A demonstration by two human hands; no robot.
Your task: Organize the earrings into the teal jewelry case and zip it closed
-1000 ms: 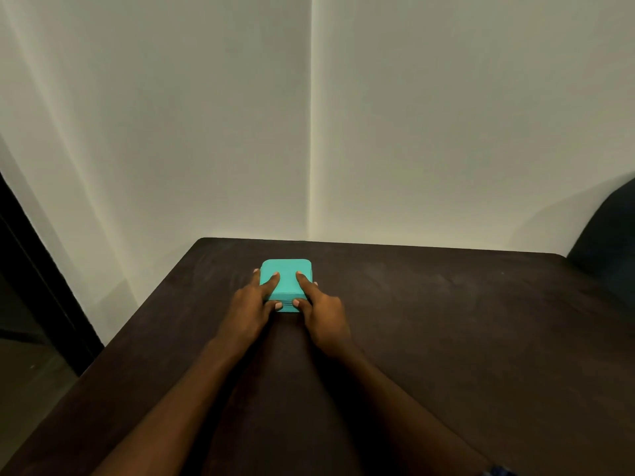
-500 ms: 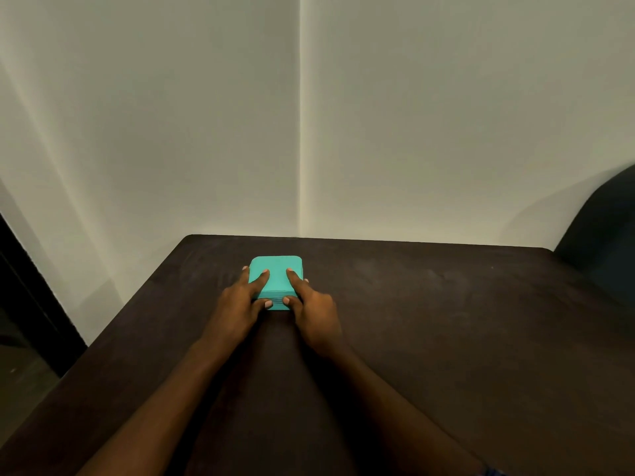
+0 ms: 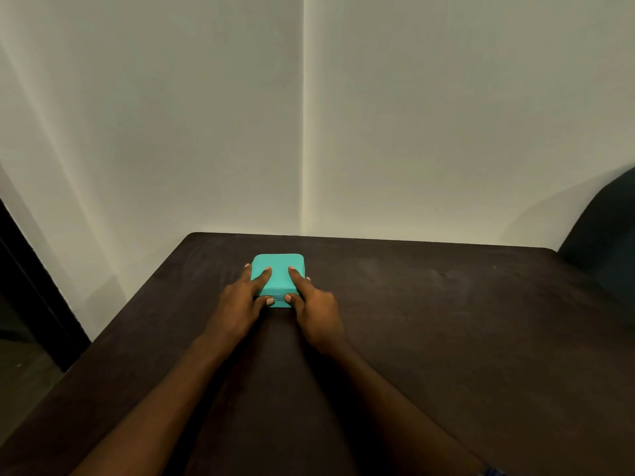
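Two hands hold a closed teal case (image 3: pixel 278 269) on a dark table (image 3: pixel 446 321). The left hand (image 3: pixel 237 304) and right hand (image 3: pixel 316 307) each clasp one side, forefinger on the lid, thumb against the front.

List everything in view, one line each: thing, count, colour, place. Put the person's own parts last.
teal jewelry case: one, teal, lid down, flat on the table toward its far left part, between the two hands
table: one, dark brown, fills the lower half of the view, set into the wall corner
walls: two, off-white, meet in a corner behind the table
chair back: one, dark, at the right edge beyond the table
dark frame: one, black, at the left edge
earrings: none visible
left hand: one, index finger on the case lid, thumb at its near edge
right hand: one, index finger on the lid, thumb at the near edge
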